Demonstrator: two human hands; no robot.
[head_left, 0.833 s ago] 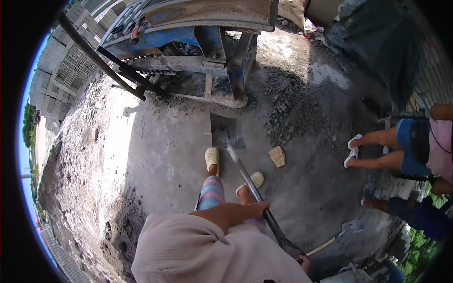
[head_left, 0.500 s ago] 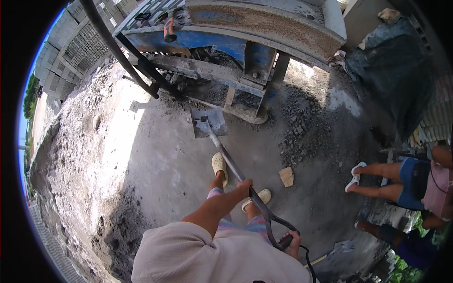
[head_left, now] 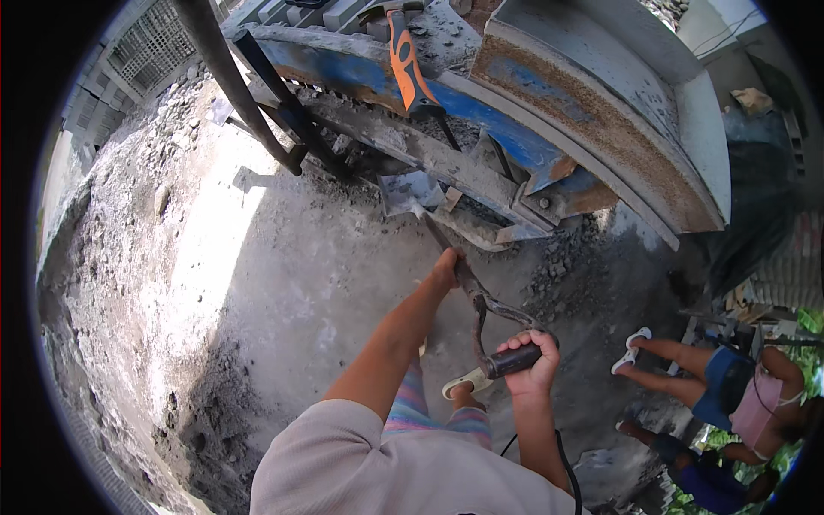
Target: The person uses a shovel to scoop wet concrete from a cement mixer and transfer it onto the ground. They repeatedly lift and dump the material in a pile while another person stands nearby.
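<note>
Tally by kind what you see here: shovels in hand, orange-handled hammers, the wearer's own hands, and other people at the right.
Shovel: 1
Hammer: 1
Wearer's hands: 2, left hand and right hand
Other people: 2, one in a pink top, one in a dark blue top
Total: 6

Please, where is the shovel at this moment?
In the head view, the shovel slants across the centre: left hand on its shaft, right hand on its grip to the lower right, blade by the blue machine.
</note>
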